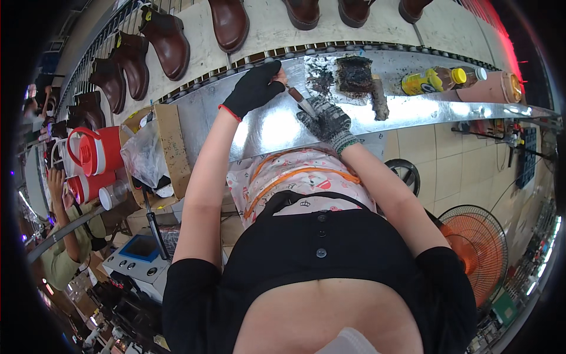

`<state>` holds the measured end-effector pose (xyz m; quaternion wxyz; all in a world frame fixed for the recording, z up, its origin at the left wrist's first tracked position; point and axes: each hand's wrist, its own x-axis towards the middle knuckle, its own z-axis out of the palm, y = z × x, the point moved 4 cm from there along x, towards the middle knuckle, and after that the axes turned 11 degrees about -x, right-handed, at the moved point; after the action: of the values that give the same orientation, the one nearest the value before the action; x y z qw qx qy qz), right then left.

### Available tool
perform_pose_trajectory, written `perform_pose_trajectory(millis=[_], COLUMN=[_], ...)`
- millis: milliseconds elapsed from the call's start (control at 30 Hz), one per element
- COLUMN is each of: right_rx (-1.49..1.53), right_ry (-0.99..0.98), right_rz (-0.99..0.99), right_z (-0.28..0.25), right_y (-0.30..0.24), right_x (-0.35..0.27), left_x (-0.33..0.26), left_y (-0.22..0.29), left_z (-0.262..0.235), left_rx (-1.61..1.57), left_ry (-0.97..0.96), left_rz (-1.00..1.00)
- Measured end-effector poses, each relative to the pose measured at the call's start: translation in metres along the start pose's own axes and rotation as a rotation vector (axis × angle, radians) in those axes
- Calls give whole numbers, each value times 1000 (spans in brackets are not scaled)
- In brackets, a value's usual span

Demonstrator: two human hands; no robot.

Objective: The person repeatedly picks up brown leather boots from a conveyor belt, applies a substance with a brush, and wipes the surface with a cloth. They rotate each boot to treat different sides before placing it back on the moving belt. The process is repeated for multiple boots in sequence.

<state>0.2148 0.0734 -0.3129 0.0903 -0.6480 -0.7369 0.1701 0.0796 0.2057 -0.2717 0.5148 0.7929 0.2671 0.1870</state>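
Note:
My left hand [254,88] wears a black glove with a red cuff and bare fingertips. Its fingers are curled together above the shiny metal ledge [197,127], and whatever they may pinch is hidden. Close beside it, my right hand [328,122], in a grey and black knit glove, is closed around a slim tool [296,95] with a brown end and a pale shaft. The brown end points up toward my left fingertips; the tool's exact kind is unclear. Just beyond my right hand lie a black-stained sheet [318,76], a dark crusted pad [355,75] and a stained roll [380,100].
Several brown boots [167,44] stand on the conveyor [268,29] beyond the ledge. Toward the right end are a yellow bottle [420,82] and a pinkish-brown container [490,88]. On the left sit a cardboard box [172,150] and red jug [97,152]; an orange fan [476,253] stands right.

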Motion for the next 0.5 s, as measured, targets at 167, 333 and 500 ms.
perform_pose_trajectory(millis=[167, 333, 500], right_rx=[14, 39, 35], right_ry=[-1, -97, -124], right_rz=[44, 78, 109], right_z=[1, -10, -5], right_y=[2, -4, -2], right_x=[0, -1, -1], left_x=[0, -3, -2], left_y=[4, -3, -23], left_z=[1, 1, 7], left_rx=[21, -50, -345], left_ry=[-16, -63, -152], left_rz=[22, 55, -117])
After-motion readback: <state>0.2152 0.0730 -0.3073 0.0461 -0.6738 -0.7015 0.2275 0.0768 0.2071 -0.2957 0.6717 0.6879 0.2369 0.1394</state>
